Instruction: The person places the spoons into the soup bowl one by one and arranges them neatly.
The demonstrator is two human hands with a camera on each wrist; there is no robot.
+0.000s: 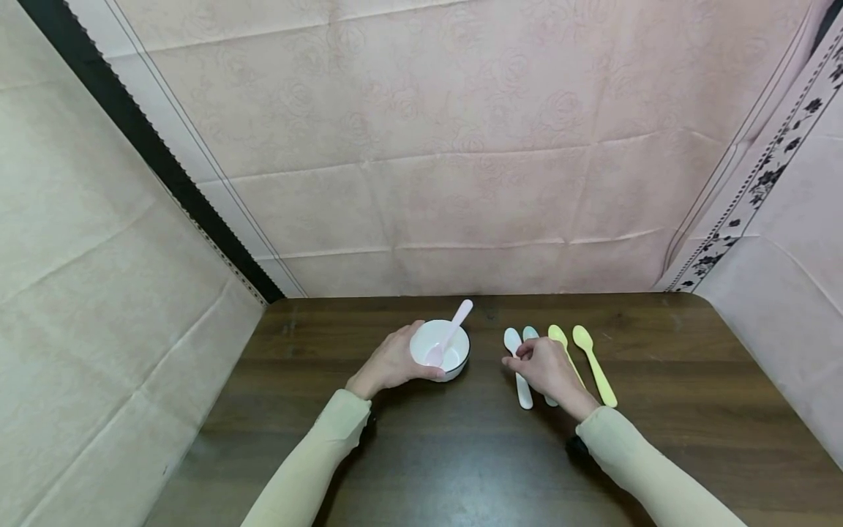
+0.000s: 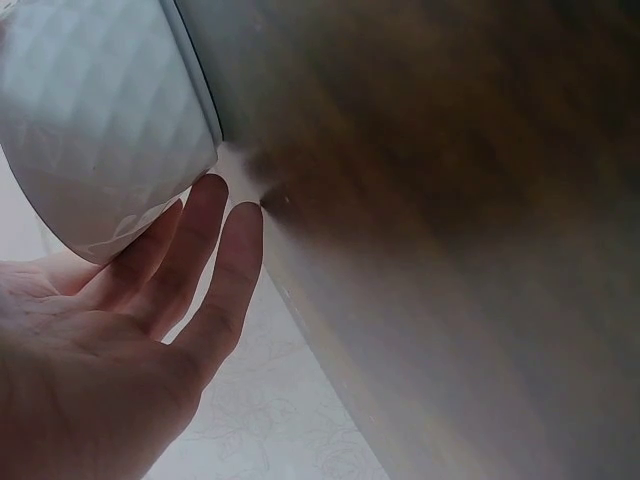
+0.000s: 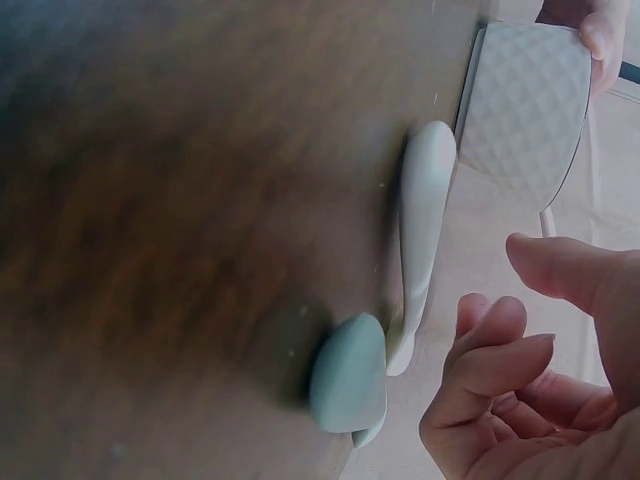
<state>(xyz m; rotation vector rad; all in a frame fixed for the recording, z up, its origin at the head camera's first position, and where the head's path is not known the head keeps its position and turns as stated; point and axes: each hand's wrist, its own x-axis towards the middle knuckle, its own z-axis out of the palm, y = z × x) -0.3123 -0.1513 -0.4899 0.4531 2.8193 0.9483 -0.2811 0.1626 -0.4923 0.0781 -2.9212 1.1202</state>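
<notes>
A white bowl with a dark rim line and a quilted outside is in my left hand, thumb at the near side and fingers round the far side. A pale pink spoon leans in it, its handle above the rim. My right hand hovers over a row of spoons, fingers bent and thumb apart, with nothing between them in the right wrist view. Nearest to it are a white spoon and a teal spoon. The hand partly covers the teal spoon in the head view.
Right of the teal spoon lie a yellow-green spoon and another yellow-green spoon. Everything stands on a dark brown wooden table. A pale patterned cloth hangs behind its far edge, and more cloth hangs at both sides.
</notes>
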